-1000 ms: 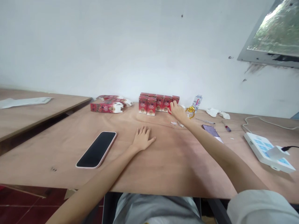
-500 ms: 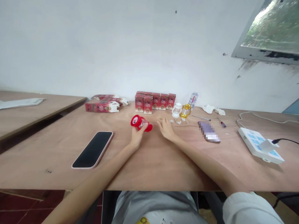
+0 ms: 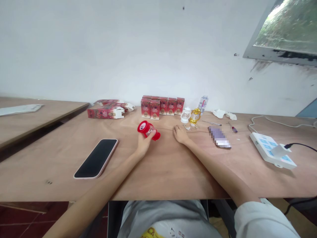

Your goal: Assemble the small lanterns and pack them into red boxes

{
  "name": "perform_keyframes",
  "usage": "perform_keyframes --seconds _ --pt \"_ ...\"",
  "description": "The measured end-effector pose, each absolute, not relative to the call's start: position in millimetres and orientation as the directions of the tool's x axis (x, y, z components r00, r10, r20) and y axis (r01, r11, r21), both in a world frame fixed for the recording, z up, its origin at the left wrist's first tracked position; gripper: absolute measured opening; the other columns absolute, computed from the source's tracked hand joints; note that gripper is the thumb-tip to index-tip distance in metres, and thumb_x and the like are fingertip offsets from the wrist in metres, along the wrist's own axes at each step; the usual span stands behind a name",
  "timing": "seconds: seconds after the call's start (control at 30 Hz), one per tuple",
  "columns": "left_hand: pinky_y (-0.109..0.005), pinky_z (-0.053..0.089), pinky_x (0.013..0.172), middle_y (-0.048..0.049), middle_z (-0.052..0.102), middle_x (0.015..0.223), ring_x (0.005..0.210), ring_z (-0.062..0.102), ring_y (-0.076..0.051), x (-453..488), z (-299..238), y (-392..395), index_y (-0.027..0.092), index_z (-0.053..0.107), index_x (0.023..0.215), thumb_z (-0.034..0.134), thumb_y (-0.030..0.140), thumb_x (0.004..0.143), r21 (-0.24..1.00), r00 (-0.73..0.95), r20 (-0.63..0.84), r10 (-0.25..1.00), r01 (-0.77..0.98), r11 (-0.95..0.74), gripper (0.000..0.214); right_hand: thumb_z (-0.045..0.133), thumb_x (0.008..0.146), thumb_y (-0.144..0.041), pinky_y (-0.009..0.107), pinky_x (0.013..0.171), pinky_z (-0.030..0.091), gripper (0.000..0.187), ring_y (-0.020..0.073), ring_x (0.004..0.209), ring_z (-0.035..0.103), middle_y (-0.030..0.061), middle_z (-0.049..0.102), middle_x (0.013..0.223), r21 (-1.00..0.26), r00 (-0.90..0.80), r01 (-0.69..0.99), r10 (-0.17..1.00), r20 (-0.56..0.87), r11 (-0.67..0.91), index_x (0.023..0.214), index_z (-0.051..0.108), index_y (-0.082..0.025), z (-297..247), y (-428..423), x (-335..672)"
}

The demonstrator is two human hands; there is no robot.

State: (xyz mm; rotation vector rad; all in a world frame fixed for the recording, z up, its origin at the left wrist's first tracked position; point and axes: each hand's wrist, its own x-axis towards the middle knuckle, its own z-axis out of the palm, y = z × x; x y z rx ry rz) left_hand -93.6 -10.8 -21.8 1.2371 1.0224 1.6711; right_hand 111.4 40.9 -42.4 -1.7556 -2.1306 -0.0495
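My left hand is wrapped round a small red lantern with a clear middle. The lantern is tilted on its side above the table, its wide round end facing up and left. To the right of it, my right hand rests on the wood with its fingers drawn together and curled down; whatever is under the fingertips is hidden. Just beyond that hand lie several tiny loose parts. Behind them stand a white lantern and a gold lantern, both upright.
Red printed boxes stand in rows near the wall, and opened boxes lie left of them. A smartphone is at the left. Rightward are tweezers, a screwdriver, a blurred purple item and a white power strip.
My right hand has shifted slightly right, toward the loose parts, and its spread fingers have drawn together on the table. My left hand keeps holding the red lantern in nearly the same place.
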Motion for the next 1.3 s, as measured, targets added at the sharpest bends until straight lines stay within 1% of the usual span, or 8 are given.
perform_keyframes --seconds 0.2,0.3,0.5,0.63,0.73,0.97,1.17,1.3 --pt "-0.036 0.052 0.082 -0.0037 0.067 0.082 0.08 0.064 -0.02 -97.6 -21.2 -4.9 0.015 0.061 0.086 0.073 0.041 0.061 0.925 -0.243 0.321 0.915 -0.128 -0.358 0.037 0.034 0.092 -0.018 0.04 0.11 0.029 0.043 0.0265 0.13 0.044 0.0222 0.048 0.138 -0.199 -0.249 0.927 0.918 0.308 0.318 0.129 0.049 -0.003 -50.4 4.5 85.7" --pt "-0.036 0.052 0.081 -0.0044 0.067 0.084 0.082 0.065 -0.02 -101.6 -20.0 -2.4 0.015 0.061 0.087 0.073 0.039 0.061 0.924 -0.277 0.324 0.905 -0.113 -0.365 0.038 0.035 0.091 -0.02 0.041 0.111 0.029 0.044 0.0255 0.132 0.042 0.0199 0.047 0.14 -0.215 -0.303 0.902 0.903 0.306 0.375 0.13 0.049 -0.006 -53.3 -16.6 71.4" --pt "-0.037 0.053 0.082 -0.0071 0.069 0.089 0.087 0.066 -0.022 -113.6 -20.4 3.0 0.015 0.063 0.089 0.077 0.033 0.059 0.907 -0.314 0.414 0.854 0.063 -0.417 0.038 0.038 0.092 -0.026 0.043 0.1 0.041 0.05 0.027 0.118 0.054 0.0201 0.057 0.128 -0.461 -0.235 0.81 0.921 0.311 0.362 0.138 0.037 -0.008 -45.6 -35.5 65.5" --pt "-0.037 0.053 0.084 -0.008 0.066 0.106 0.098 0.063 -0.024 -118.8 -25.4 6.9 0.017 0.062 0.099 0.079 0.024 0.053 0.869 -0.322 0.496 0.807 0.178 -0.462 0.05 0.04 0.088 -0.014 0.042 0.096 0.044 0.044 0.0264 0.113 0.057 0.017 0.063 0.12 -0.524 -0.162 0.793 0.937 0.31 0.311 0.131 0.047 -0.01 -41.6 -32.6 72.0" --pt "-0.038 0.052 0.088 -0.0066 0.065 0.107 0.102 0.061 -0.024 -119.0 -26.9 5.5 0.019 0.064 0.102 0.072 0.019 0.059 0.782 -0.208 0.613 0.762 0.291 -0.55 0.045 0.046 0.08 -0.005 0.042 0.096 0.046 0.046 0.0261 0.11 0.059 0.0148 0.066 0.114 -0.557 -0.136 0.768 0.931 0.338 0.315 0.125 0.053 -0.012 -43.2 -29.0 75.5" --pt "-0.04 0.048 0.09 -0.0067 0.064 0.106 0.104 0.059 -0.025 -119.9 -25.2 0.5 0.02 0.066 0.104 0.064 0.016 0.063 0.694 -0.077 0.671 0.738 0.417 -0.587 0.04 0.044 0.074 0.002 0.036 0.091 0.052 0.046 0.0176 0.099 0.066 0.0089 0.066 0.117 -0.795 -0.006 0.517 0.931 0.365 0.315 0.112 0.059 -0.018 -47.2 -22.1 80.3" --pt "-0.04 0.048 0.089 -0.0068 0.064 0.106 0.104 0.058 -0.025 -121.8 -25.9 2.4 0.019 0.065 0.106 0.063 0.013 0.064 0.704 -0.091 0.646 0.758 0.453 -0.546 0.042 0.05 0.07 0.001 0.039 0.092 0.049 0.037 0.0192 0.098 0.064 0.0045 0.071 0.101 -0.787 0.018 0.553 0.941 0.337 0.271 0.097 0.064 -0.02 -41.9 -22.1 84.5" --pt "-0.041 0.047 0.09 -0.0072 0.064 0.102 0.102 0.058 -0.026 -121.2 -26.3 1.1 0.019 0.066 0.103 0.063 0.013 0.063 0.675 -0.054 0.652 0.757 0.496 -0.546 0.04 0.059 0.074 -0.007 0.04 0.092 0.046 0.025 0.0204 0.098 0.059 0.0027 0.072 0.093 -0.71 -0.075 0.614 0.92 0.384 0.346 0.092 0.066 -0.022 -39.8 -25.9 82.7"
